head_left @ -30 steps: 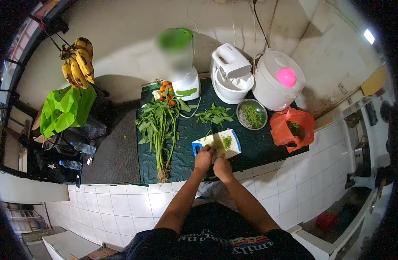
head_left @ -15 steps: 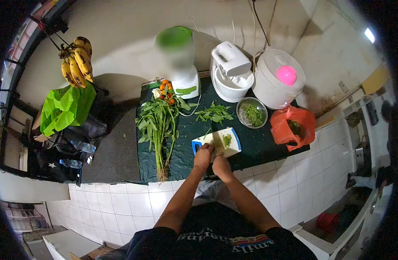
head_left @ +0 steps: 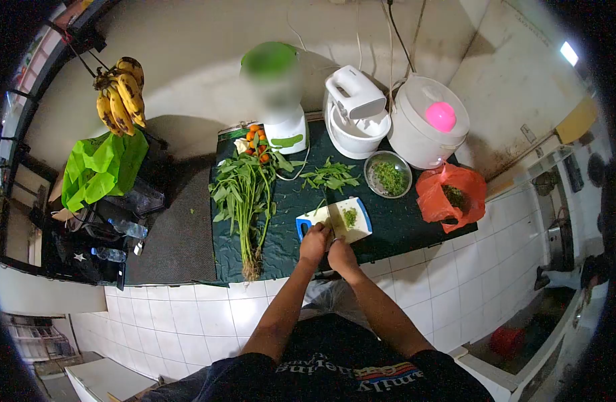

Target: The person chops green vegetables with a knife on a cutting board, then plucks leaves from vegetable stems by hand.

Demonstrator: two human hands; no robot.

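Note:
A white cutting board [head_left: 356,232] with blue ends lies near the table's front edge. My right hand [head_left: 341,254] is closed around the handle of a knife [head_left: 330,213], whose dark blade points away from me across the board. Closed fingers of my left hand [head_left: 314,242] press on the board just left of the blade; what they hold is hidden. Chopped greens [head_left: 349,218] lie right of the blade. Beyond the board rests a pile of leafy sprigs [head_left: 331,174]. To the left lies a large bunch of leafy greens [head_left: 244,201] with roots on.
A metal bowl of chopped greens [head_left: 389,175] and a red plastic bag [head_left: 448,195] stand to the right. At the back are a blender [head_left: 286,127], a stand mixer [head_left: 358,110], a rice cooker [head_left: 425,120] and small orange fruits [head_left: 255,134]. Bananas [head_left: 120,97] hang at left.
The view has shifted very slightly. Both hands and the knife stay at nearly the same spot on the board.

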